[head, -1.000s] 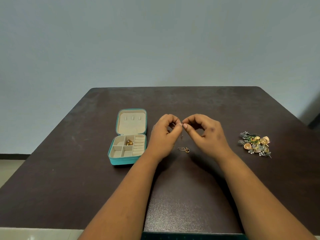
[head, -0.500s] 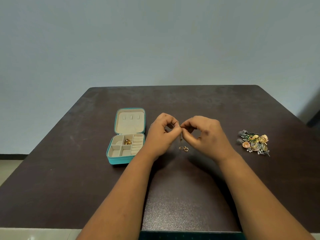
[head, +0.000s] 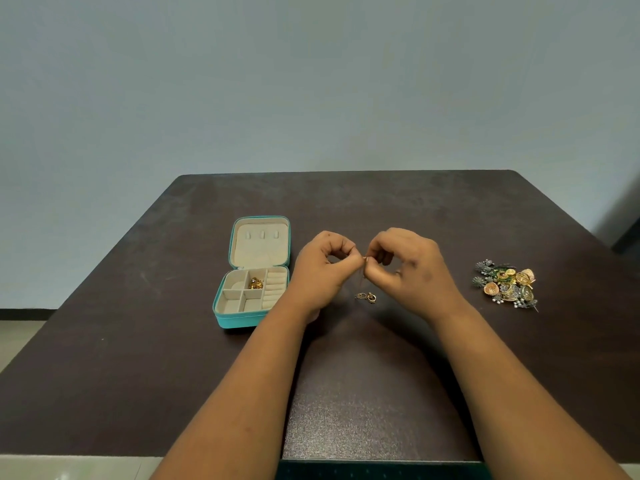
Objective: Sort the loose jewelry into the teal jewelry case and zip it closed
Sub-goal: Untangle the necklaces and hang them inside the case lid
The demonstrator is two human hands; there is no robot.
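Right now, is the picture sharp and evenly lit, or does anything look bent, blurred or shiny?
Head view: the wide lens bows the table edges and stretches the forearms; light is soft, with faint shadows under both hands; a dull sheen shows on the near tabletop; the jewelry pile and the thin piece pinched between left hand and right hand are too small to resolve.
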